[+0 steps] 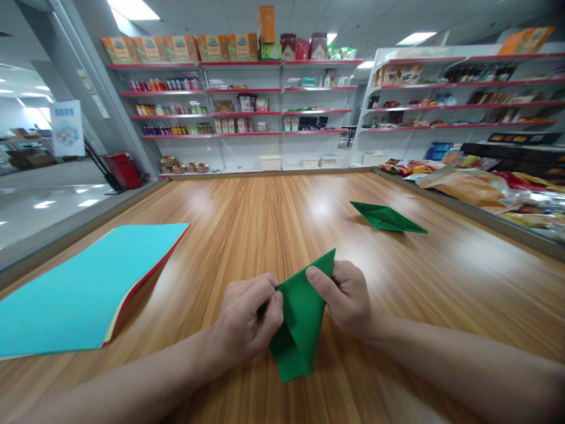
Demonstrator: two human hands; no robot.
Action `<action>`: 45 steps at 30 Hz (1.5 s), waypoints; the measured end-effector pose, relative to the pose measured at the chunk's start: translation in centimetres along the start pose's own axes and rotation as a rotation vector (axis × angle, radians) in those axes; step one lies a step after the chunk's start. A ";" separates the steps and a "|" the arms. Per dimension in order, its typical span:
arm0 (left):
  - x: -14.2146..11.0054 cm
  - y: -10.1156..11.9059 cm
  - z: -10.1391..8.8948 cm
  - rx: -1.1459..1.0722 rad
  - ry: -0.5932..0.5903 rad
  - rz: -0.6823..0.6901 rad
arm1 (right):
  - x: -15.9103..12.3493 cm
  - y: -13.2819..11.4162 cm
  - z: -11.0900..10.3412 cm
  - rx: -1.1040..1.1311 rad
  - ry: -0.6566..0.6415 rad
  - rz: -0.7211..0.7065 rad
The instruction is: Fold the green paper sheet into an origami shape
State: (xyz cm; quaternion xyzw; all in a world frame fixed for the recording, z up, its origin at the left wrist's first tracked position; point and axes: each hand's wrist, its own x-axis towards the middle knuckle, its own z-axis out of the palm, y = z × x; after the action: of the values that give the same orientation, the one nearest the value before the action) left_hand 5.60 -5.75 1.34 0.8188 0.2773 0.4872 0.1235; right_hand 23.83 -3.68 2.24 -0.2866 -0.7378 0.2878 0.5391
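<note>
Between my hands is a folded sheet of green paper (304, 318), tilted over the near middle of the table, with one corner pointing up to the right. My left hand (249, 315) pinches its left edge, thumb in front and fingers curled behind. On its upper right side my right hand (346, 294) grips it, the thumb flat on the front face; the other fingers are partly hidden behind the paper. Farther off to the right, a folded green paper piece (388, 218) with two pointed ends lies on the table, apart from both hands.
A stack of coloured paper (97, 282), light blue on top, lies on the wooden table (238, 218) at left. Packaged snacks (477, 182) line the right edge. Beyond stand stocked shelves (242, 112) and a red hand truck (121, 171).
</note>
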 end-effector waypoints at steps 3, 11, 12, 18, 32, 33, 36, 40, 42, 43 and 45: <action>0.0 0.1 -0.2 -0.103 -0.016 -0.065 | 0.0 0.1 -0.2 0.066 -0.049 0.063; 0.0 -0.9 0.2 -0.847 -0.096 -0.648 | 0.8 1.3 -0.8 0.437 -0.536 0.403; 0.1 -1.0 0.4 -0.886 -0.112 -0.695 | 0.9 1.4 -0.8 0.475 -0.633 0.413; 0.6 -0.7 0.6 -0.751 -0.193 -0.748 | 1.0 1.3 0.0 0.360 -0.883 0.420; 0.6 -2.7 -0.6 -0.731 0.270 -0.915 | -0.2 -1.9 2.3 -0.638 -0.559 -0.135; 0.6 -2.8 -0.6 -0.783 0.286 -0.945 | -0.4 -1.6 2.5 -0.687 -0.539 -0.177; 0.7 -2.4 -0.5 -0.938 0.275 -0.975 | -0.5 -0.8 2.8 -0.811 -0.484 -0.314; 0.6 -1.9 -0.1 -1.116 0.163 -1.005 | -0.5 -0.9 2.7 -0.892 -0.433 -0.457; 0.3 -2.1 0.1 -1.156 0.123 -1.011 | -0.6 -1.1 2.8 -0.908 -0.413 -0.494; 0.2 -2.2 0.2 -1.167 0.121 -0.998 | -0.6 -1.2 2.8 -0.907 -0.400 -0.508; 0.1 -2.5 0.2 -1.197 0.123 -0.978 | -0.7 -1.2 2.9 -0.899 -0.381 -0.537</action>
State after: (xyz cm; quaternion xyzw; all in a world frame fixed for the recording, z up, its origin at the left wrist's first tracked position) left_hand 4.94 -3.64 0.10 0.3685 0.3032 0.4887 0.7304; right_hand 21.13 -5.37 1.92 -0.2334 -0.9195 -0.1563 0.2752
